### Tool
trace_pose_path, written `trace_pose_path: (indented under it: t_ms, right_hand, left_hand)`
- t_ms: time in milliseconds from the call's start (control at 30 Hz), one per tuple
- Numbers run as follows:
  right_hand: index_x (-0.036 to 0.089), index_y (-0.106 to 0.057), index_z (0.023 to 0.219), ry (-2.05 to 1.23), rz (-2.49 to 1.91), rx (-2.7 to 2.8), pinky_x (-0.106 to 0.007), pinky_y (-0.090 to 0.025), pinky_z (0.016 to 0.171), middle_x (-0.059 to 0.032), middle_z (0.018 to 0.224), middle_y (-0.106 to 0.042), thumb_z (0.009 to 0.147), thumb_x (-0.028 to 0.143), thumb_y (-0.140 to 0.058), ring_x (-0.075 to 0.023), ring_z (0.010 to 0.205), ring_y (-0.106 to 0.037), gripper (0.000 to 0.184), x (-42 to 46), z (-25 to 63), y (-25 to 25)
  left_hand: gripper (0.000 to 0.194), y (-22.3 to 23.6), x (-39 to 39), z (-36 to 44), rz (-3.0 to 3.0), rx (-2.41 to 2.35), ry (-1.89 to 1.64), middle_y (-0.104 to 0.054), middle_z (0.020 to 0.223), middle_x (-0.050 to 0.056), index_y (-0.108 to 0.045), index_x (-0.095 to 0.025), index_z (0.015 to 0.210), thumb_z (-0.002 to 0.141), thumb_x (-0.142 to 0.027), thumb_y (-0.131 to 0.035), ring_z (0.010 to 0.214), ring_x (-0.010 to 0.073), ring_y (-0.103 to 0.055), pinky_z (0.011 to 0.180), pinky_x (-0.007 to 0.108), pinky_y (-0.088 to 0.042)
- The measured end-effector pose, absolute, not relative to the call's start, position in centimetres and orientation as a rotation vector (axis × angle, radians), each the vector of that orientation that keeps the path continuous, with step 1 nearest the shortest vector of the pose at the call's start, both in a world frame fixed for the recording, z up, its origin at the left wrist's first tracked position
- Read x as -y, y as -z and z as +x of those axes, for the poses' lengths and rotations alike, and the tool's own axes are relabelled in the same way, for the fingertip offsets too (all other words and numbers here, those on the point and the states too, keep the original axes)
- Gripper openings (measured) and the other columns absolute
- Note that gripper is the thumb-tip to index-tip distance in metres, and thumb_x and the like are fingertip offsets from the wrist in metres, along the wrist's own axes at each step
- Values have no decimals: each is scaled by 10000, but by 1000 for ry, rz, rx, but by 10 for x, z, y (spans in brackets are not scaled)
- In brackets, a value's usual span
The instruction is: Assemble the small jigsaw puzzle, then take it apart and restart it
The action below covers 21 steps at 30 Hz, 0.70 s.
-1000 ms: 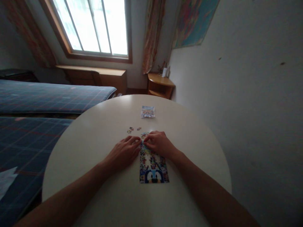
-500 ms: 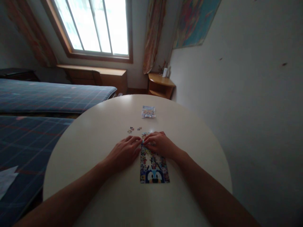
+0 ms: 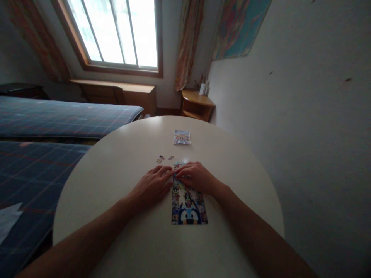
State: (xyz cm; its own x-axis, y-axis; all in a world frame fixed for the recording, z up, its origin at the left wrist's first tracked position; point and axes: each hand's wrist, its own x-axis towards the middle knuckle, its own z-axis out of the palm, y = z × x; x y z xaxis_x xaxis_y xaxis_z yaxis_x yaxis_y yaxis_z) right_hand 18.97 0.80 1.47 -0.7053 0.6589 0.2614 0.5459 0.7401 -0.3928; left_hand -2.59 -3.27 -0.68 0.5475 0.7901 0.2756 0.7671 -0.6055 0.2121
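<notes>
A partly assembled jigsaw puzzle [image 3: 189,214] lies on the round white table, with a blue cartoon dog's face at its near end and gaps around its middle. My left hand [image 3: 156,182] rests palm down at the puzzle's left edge, fingers stretched and index fingertip touching that edge. Over the upper part arches my right hand [image 3: 197,177], its thumb and index finger drawn together near the left edge. Whatever lies between those fingertips is too small to make out. Several loose puzzle pieces [image 3: 160,158] lie just beyond my left hand.
Farther back on the table [image 3: 116,154] lies a small picture packet [image 3: 181,137] with a similar printed design. Beds with plaid covers [image 3: 58,116] stand to the left, a white wall [image 3: 304,135] to the right. A wooden corner shelf [image 3: 198,98] stands behind the table.
My left index finger has shifted slightly at the puzzle's edge, toward my right fingertips. Otherwise the hands, puzzle and loose pieces keep their places.
</notes>
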Motion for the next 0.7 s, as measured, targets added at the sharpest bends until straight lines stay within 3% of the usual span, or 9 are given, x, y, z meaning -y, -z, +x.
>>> trace_pose_path:
  t_ms: [300,467,700]
  right_hand:
    - [226,-727,1000,-351,-1038,2436,-339,-440,924,-41,993,-749,884,204,-623,-184,976,-643,158,-15,196,-14]
    - [231,-722,1056,-247,-1176,2389,-363,-418,940,-59,1101,-717,881,240,-640,-203,1036,-600,193,-26,200,-5]
    - [267,-757,964,-202,-1290,2369,-352,-415,895,-34,1081,-716,892,200,-618,-202,1003,-602,171,-35,200,0]
  left_hand:
    - [319,4,33,-26,2721,-1350,-557,-591,1285,76,-559,-236,1272,963,-270,-484,1179,261,-510,994,467,-480]
    - [428,9,29,-24,2704,-1384,-595,-559,1356,86,-465,-216,1388,974,-327,-472,1227,259,-490,1042,469,-435]
    - [408,12,26,-23,2702,-1384,-536,-536,1413,55,-517,-228,1366,985,-354,-443,1271,273,-459,1064,485,-400]
